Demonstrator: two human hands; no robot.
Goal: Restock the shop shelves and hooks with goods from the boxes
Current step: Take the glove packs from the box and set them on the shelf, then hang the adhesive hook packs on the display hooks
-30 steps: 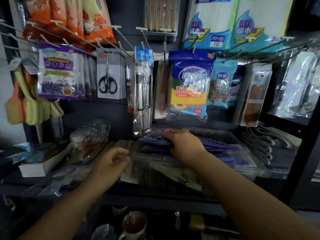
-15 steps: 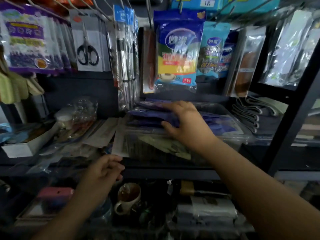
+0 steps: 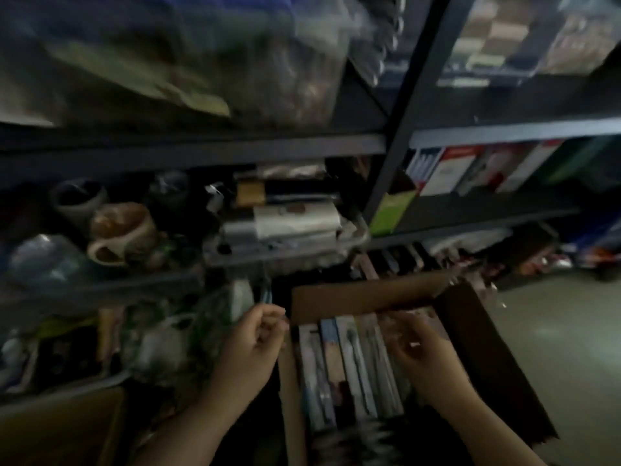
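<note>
The picture is blurred and dark. Nearest, an open cardboard box [image 3: 366, 299] stands below the shelves, and long flat packets [image 3: 349, 368] stand in a row inside it. The right hand [image 3: 426, 348] is over these packets with its fingers bent; whether its grip has hold of a packet I cannot tell. The left hand [image 3: 252, 344] is just beside the left wall of the box, fingers loosely curled, and if it pinches something I cannot tell. Farther, a beige mug [image 3: 117, 233] lies on a lower shelf [image 3: 100, 284], and boxed goods [image 3: 470, 169] stand at the right.
</note>
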